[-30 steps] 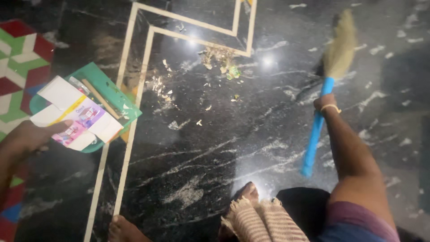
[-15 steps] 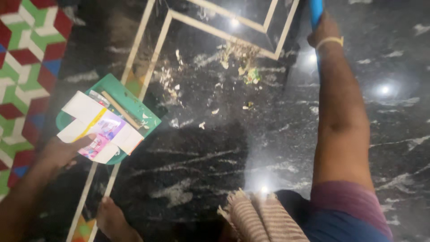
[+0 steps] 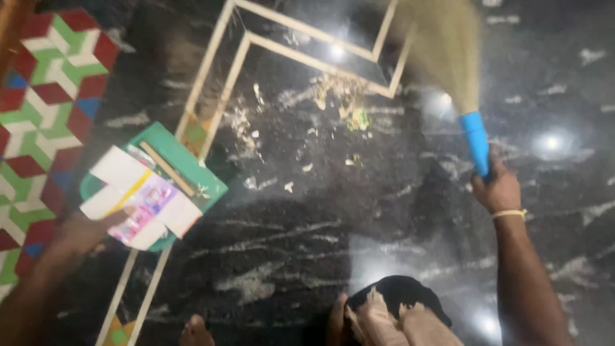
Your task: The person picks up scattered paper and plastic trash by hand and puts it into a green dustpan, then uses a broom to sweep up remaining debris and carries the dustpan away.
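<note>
My left hand (image 3: 86,229) grips a green dustpan (image 3: 192,168) at its near edge, low over the dark floor, and presses a flattened white and pink carton (image 3: 138,195) on top of it. My right hand (image 3: 496,187) is closed around the blue handle of a straw broom (image 3: 448,48), whose blurred bristles point up and away over the floor. A scatter of dry litter and a green scrap (image 3: 339,102) lies on the black marble between the dustpan and the broom.
The black marble floor carries pale inlay strips (image 3: 307,29). Red, green and white patterned tiles (image 3: 38,115) fill the left side. My bare toes (image 3: 195,332) and a fringed striped cloth (image 3: 384,323) show at the bottom edge.
My right arm has drawn back towards me, and the broom head now shows at the top, swung over the litter. The dustpan and carton have hardly moved.
</note>
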